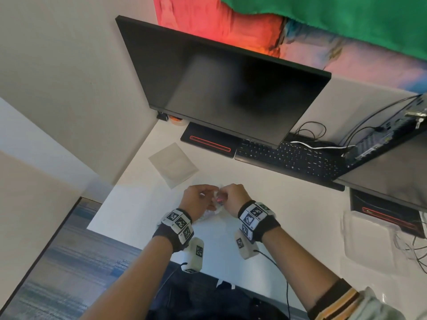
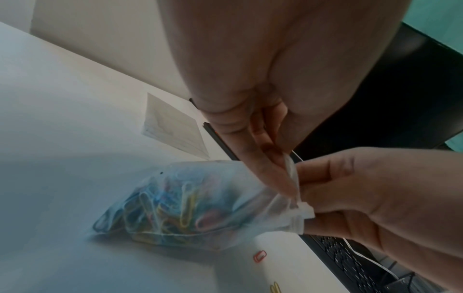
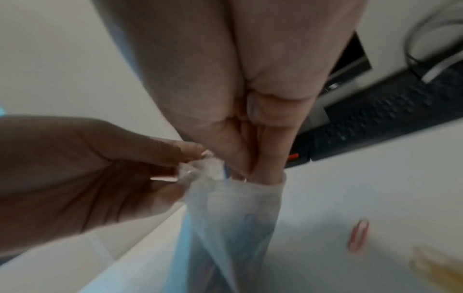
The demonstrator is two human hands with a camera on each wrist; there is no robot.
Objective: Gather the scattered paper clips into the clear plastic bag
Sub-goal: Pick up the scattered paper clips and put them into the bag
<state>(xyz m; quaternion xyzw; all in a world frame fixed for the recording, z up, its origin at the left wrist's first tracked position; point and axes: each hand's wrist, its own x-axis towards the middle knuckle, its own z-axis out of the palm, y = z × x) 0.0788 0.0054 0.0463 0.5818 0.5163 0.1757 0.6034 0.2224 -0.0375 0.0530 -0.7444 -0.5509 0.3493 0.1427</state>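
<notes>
Both hands meet over a white desk (image 1: pixel 288 215) near its front edge. The left hand (image 1: pixel 198 199) and right hand (image 1: pixel 234 196) each pinch the mouth of a clear plastic bag (image 2: pixel 190 206) full of coloured paper clips (image 2: pixel 172 210). A red clip (image 2: pixel 259 256) lies loose beside it. A keyboard (image 1: pixel 291 158) and monitor (image 1: pixel 226 84) stand behind; no writing is legible.

Clear bag (image 2: pixel 215 200); blue, yellow, pink clips (image 2: pixel 160 210); white desk (image 2: pixel 50 119)

Even, soft daylight in head view; wide-angle bending at edges, monitor (image 1: pixel 231 88) smeared. Wrist views dimmer, bluish, noisy; palms dark and close, bag (image 2: pixel 180 206) hazy below left fingers, clip (image 3: pixel 359 235) right of bag blurred.
</notes>
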